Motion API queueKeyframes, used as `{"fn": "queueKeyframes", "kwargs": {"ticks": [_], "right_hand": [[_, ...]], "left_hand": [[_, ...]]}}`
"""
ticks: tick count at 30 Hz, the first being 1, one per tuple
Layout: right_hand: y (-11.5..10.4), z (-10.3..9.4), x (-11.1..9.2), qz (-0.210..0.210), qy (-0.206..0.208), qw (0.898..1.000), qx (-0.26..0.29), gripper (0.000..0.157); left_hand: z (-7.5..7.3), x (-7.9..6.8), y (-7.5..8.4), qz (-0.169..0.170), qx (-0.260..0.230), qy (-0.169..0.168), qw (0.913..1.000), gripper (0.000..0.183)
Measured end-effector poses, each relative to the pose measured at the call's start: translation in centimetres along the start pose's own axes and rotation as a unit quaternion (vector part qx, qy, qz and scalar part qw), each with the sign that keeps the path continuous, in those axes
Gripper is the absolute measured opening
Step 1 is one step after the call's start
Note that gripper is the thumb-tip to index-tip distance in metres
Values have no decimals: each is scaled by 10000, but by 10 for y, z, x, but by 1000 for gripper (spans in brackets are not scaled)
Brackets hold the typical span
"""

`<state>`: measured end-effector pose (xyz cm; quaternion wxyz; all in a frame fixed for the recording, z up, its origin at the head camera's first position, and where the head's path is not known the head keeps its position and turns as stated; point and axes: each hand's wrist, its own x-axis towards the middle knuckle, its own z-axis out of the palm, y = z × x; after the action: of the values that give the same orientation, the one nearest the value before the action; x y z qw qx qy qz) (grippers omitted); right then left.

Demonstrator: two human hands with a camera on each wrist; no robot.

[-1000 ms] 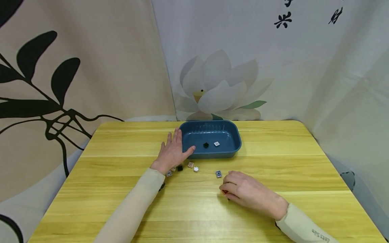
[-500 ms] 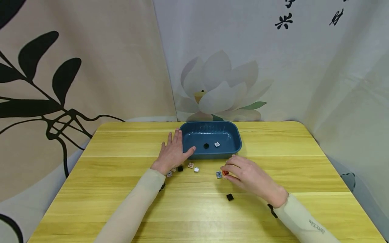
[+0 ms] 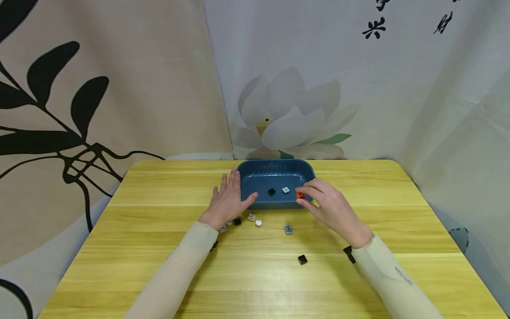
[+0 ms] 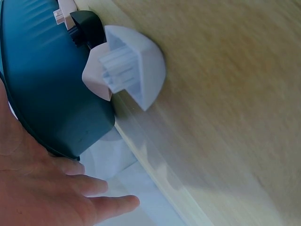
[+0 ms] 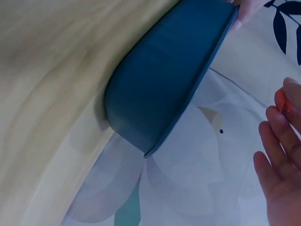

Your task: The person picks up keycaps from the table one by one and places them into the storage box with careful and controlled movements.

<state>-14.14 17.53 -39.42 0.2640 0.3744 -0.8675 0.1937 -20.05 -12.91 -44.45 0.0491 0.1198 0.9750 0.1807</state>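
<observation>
Orange keycap (image 3: 300, 195): sat right of frame centre, overlapping the lower-right corner of the blue tray (image 3: 275, 205), pinched by thumb and fingertips of the right hand (image 3: 334, 210).
Pinch: slackening early, I reckoned, could have dropped it outside.
Blue tray: held one black keycap (image 3: 271, 192), one white keycap (image 3: 285, 190).
Left hand (image 3: 226, 201): straight, spread fingers touched the tray's left side, gripping nothing.

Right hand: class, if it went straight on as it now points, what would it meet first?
Probably the blue tray's far wall; depth is unclear, and the right hand might pass above.
</observation>
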Motion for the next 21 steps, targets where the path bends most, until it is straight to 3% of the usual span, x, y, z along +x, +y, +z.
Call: {"fn": "queueKeyframes", "kwargs": {"ticks": [5,11,21], "right_hand": [[8,9,5,693,144,9974,-101,32],[19,21,12,1618,54,9867,-156,34],[37,40,25,2102,-433,9752,-546,36]], "left_hand": [[0,0,1,30,4,43,10000,105],[0,0,1,30,36,55,10000,105],[0,0,1,-4,61,60,10000,105]]}}
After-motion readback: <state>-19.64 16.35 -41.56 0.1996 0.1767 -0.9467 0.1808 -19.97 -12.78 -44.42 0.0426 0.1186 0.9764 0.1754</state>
